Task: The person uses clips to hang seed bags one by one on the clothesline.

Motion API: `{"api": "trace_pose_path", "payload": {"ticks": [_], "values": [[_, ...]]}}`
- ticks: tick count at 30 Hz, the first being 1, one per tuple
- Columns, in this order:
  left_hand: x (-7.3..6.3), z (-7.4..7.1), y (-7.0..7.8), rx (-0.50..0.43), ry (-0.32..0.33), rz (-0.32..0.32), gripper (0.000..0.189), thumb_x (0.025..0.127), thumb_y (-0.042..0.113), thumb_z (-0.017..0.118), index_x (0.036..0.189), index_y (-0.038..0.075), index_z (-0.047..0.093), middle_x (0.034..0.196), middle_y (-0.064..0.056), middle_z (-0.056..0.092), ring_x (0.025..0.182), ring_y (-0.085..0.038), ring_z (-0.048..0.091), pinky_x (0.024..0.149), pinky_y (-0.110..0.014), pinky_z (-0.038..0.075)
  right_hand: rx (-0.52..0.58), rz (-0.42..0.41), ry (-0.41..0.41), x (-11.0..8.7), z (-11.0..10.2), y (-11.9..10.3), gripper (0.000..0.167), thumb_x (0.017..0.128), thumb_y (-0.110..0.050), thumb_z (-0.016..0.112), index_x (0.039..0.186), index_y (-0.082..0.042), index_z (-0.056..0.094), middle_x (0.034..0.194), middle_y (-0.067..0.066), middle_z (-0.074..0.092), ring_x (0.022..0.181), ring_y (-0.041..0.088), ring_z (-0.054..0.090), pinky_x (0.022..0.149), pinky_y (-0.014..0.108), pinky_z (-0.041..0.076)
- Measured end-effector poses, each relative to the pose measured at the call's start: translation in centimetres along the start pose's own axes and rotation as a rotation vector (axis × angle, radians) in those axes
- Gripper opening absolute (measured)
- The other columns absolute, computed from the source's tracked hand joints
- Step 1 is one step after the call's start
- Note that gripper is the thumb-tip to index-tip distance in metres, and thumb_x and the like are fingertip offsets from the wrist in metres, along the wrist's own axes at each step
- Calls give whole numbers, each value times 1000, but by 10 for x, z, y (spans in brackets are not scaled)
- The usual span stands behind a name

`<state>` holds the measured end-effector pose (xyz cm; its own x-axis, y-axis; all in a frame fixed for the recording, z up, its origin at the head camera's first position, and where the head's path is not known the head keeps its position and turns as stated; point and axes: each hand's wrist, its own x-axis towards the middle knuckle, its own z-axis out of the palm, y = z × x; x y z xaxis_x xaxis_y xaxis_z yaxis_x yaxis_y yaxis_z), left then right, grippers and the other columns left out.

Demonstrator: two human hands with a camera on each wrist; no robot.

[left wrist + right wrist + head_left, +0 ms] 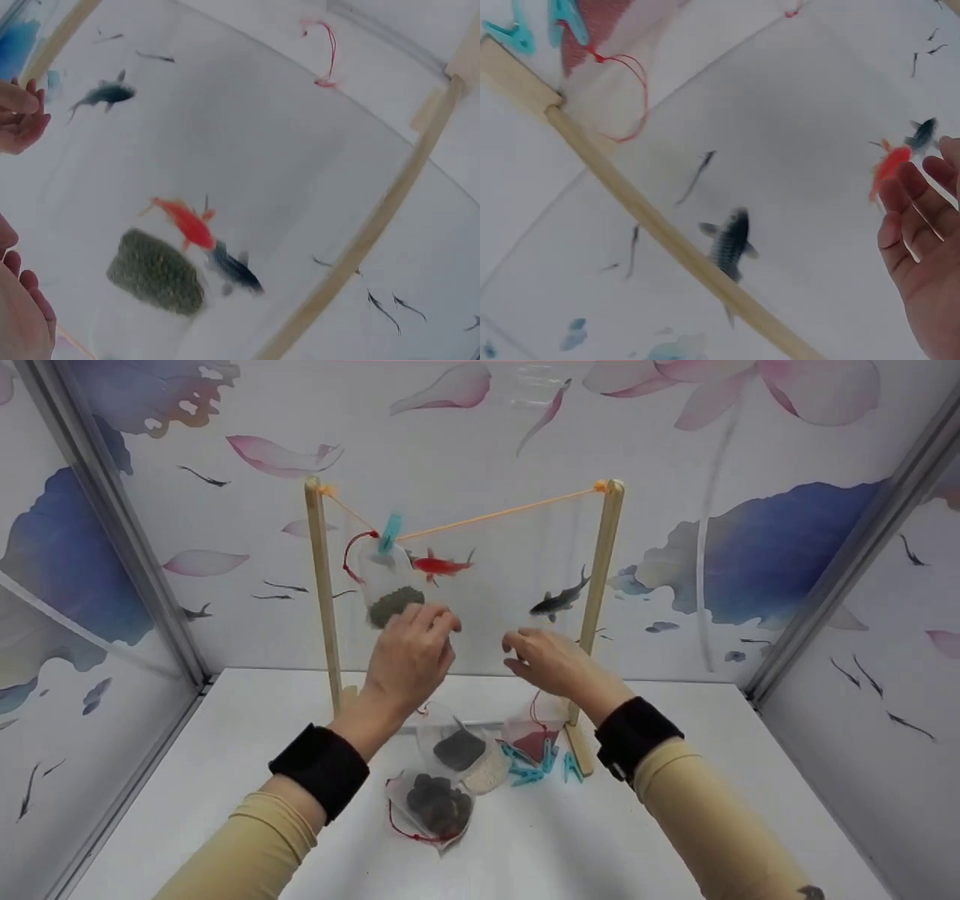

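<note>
A clear mesh-like bag with dark green grains (397, 606) hangs from an orange cord, under a blue clothespin (390, 532). My left hand (412, 656) is just below and in front of that bag, its fingers loosely bent and nothing seen in them. To the right, my right hand (551, 660) hovers in the air with bent, relaxed fingers, also without a thing in it. In the left wrist view the green-filled bag (156, 271) hangs apart from both hands. Whether the left fingertips touch it in the head view is hard to tell.
Two wooden posts (606, 555) carry the cord (499, 515). On the white table lie a bag of dark stones (439, 804), a bag of black grains (459, 748), a pale-filled bag (487, 769), a dark red one (536, 744) and several blue clothespins (527, 775).
</note>
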<state>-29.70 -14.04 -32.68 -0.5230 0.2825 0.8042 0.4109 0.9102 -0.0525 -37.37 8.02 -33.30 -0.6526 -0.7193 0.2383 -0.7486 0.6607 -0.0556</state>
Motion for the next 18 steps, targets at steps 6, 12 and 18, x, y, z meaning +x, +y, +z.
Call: {"api": "trace_pose_path", "payload": {"ticks": [6,12,18], "values": [[-44,34,36,-167,-313,-42,13,90,8,66,102,12,67,102,-4,68,95,-21,65,80,-35,56,144,155,-235,-45,62,15,14,94,-15,69,105,-7,69,91,9,71,77,18,61,77,35,57],[-92,64,62,-303,-574,-89,11,90,11,68,101,11,67,96,-4,68,87,-19,65,74,-31,55,202,184,-238,-89,131,19,19,87,-6,75,102,-2,66,84,9,66,74,18,55,69,36,51],[-125,93,88,-414,-837,-191,22,92,16,70,112,7,67,105,-7,66,98,-20,64,86,-33,55,110,283,-155,-112,166,8,26,86,-3,74,111,-3,65,97,18,70,89,31,68,79,46,57]]}}
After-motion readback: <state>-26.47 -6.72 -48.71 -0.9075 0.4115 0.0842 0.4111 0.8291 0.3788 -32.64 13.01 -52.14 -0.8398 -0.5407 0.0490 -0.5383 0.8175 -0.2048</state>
